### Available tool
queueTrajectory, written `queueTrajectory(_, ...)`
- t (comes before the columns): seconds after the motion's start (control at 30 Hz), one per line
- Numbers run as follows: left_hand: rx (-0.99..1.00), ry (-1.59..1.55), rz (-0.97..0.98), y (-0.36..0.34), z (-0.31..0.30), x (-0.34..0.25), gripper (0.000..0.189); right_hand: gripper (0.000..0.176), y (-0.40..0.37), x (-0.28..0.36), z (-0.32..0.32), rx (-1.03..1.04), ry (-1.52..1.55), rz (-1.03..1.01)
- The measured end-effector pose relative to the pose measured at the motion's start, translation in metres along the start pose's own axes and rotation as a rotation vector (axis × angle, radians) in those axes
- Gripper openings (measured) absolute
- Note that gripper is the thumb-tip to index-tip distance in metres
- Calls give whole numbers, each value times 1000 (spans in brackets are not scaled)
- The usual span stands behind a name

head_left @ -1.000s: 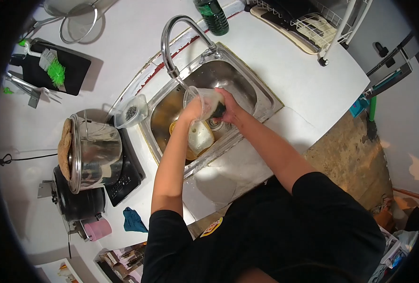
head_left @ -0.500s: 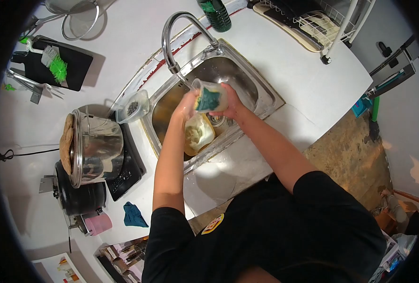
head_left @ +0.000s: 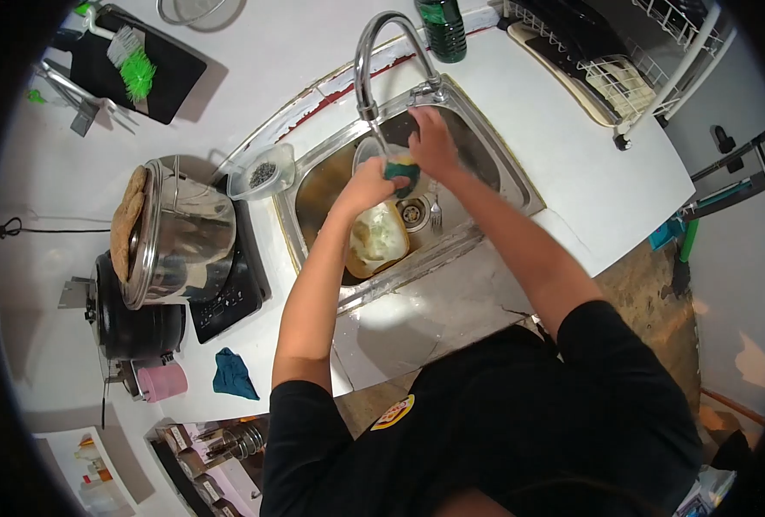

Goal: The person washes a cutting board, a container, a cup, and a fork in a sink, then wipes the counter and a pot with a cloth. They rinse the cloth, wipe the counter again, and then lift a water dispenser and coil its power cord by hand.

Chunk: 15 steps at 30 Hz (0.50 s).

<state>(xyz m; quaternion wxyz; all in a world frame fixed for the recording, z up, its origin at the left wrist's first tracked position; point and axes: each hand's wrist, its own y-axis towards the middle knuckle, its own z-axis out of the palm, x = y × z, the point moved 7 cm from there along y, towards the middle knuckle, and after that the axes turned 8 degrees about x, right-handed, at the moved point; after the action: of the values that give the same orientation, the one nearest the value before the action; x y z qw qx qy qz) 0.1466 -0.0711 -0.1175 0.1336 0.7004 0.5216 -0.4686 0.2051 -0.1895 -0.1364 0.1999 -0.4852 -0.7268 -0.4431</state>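
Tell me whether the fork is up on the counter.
No, the fork lies down in the sink, beside the drain.

The gooseneck faucet (head_left: 366, 77) is glossy chrome-like metal; below it, the sink basin (head_left: 313, 202) looks like brushed steel. At nine o'clock, the stockpot (head_left: 197, 233) is shiny metal. The cloth (head_left: 233, 375) at eight o'clock looks matt and soft.

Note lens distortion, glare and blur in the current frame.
Head view: black vignette and fisheye bending at the edges; glare on the counter in front of the sink; highlights on the steel pot; slight softness around the hands, cause unclear.
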Motion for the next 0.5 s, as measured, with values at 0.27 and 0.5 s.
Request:
queueTrajectory(0.27, 63, 424, 158, 0, -2, -31, 25, 35, 29, -45, 52, 500, -431, -437)
queueTrajectory(0.5, 93, -327, -45, 27, -21, 5, 28, 47, -14, -31, 68, 1085, 1358, 688)
